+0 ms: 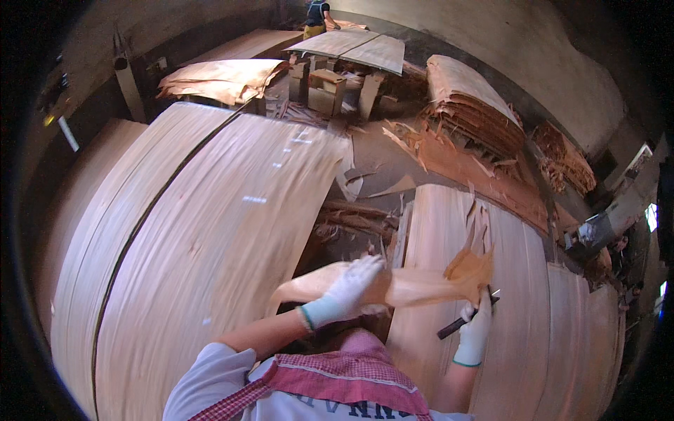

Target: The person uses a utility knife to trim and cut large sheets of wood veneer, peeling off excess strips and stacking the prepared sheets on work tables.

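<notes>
A thin, curling strip of wood veneer (414,284) stretches between my two gloved hands, blurred by motion. My left hand (347,288), in a white glove, grips the strip's left part above the gap between two veneer stacks. My right hand (476,330), also gloved, holds a dark knife (460,321) and touches the strip's torn right end over the right veneer stack (449,231).
A large stack of pale veneer sheets (210,231) lies at my left. Torn veneer scraps (484,126) pile up behind the right stack. Wooden tables (351,49) stand at the far end, where another person (316,15) stands. A wall (547,49) runs along the right.
</notes>
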{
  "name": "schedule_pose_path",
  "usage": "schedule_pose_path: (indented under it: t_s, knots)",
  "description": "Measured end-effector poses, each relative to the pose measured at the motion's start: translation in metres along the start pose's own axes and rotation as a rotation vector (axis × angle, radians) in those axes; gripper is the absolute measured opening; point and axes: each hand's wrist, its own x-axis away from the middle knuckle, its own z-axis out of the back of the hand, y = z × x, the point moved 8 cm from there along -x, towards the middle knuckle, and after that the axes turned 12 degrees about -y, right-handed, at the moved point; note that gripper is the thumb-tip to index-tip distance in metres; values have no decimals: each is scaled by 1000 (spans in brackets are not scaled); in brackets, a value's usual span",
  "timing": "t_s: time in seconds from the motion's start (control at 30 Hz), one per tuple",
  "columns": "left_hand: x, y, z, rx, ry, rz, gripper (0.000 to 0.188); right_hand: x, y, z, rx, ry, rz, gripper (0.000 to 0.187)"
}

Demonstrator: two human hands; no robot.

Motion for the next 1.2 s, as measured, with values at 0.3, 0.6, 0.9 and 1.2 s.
schedule_pose_path:
  t_s: [0.3,0.6,0.9,1.2]
  knots:
    - [-236,-219,-45,351,-248,195,27,-306,29,-90,-37,-130,-56,26]
    - [-383,-444,145,382,521,566,17,-533,79,-311,301,-561,-182,21]
    - [-582,-541,170,-140,469,380,52,-770,151,-472,456,-612,82,25]
    - [-624,-720,218,-226,533,419,56,-1029,185,-541,500,-471,132,17]
